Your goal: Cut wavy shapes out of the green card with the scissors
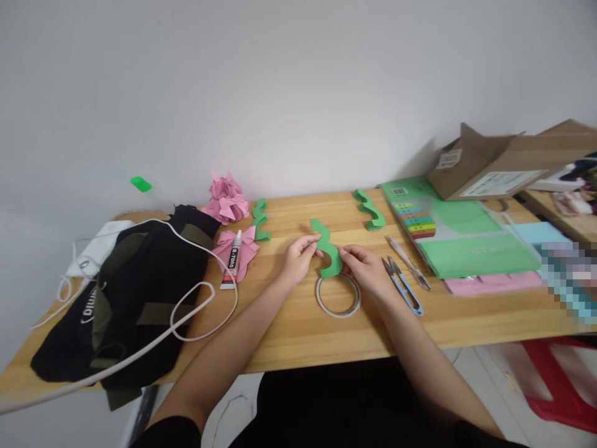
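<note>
Between my two hands is a wavy green paper strip [330, 256], raised above the wooden table. My left hand [301, 256] pinches its left edge, and my right hand [360, 264] grips the lower right side between thumb and fingers. Just below the strip lies a roll of tape [338, 297], flat on its side. Two similar curled green paper pieces rest farther back, a left one [262, 219] and a right one [370, 210]. Blue thread snips [403, 287] and a pen [408, 264] lie right of my right hand.
Left are pink paper flowers [227, 199], a B-7000 glue tube [232, 261], a black bag [140, 292] and a looping white cable [125, 362]. Right are a green plastic packet [476, 242], pink paper [494, 284] and a cardboard box [504, 163]. A red stool [559, 386] stands below.
</note>
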